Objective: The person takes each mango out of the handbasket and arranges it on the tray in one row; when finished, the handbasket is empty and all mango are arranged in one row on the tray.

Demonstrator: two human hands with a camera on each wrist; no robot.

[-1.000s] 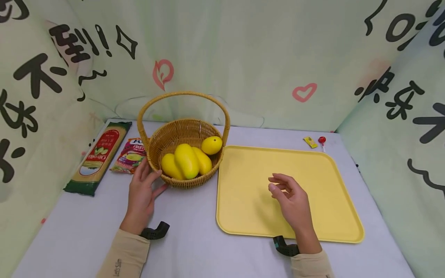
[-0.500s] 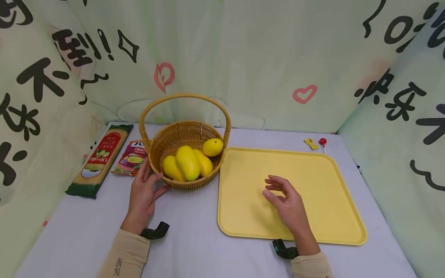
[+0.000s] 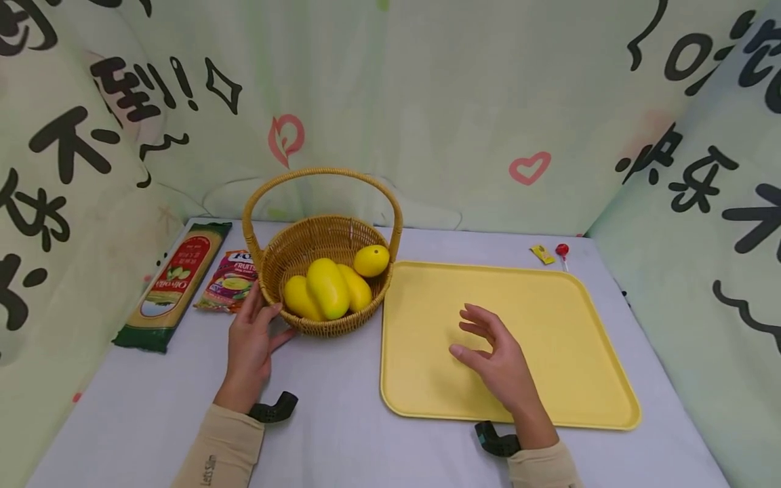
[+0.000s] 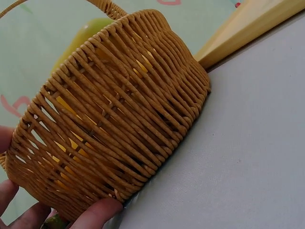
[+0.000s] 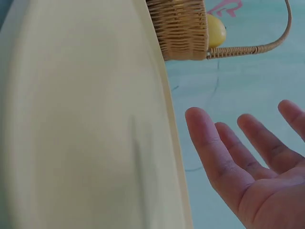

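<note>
1. Left hand (image 3: 247,349) holds the basket (image 3: 317,237) at its left side, grip curled round it.
2. Right hand (image 3: 503,369) hovers above the tray (image 3: 421,325), grip apart.
3. The basket, with yellow fruit (image 3: 329,290), stands left of the tray.

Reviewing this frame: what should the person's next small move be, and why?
Probably ease the right hand leftward to the small rounded yellow fruit inside the tan wicker basket: that hand is open, holding nothing above the rectangular yellow plastic-looking tray, and the left hand touches the basket, perhaps steadying it.
</note>
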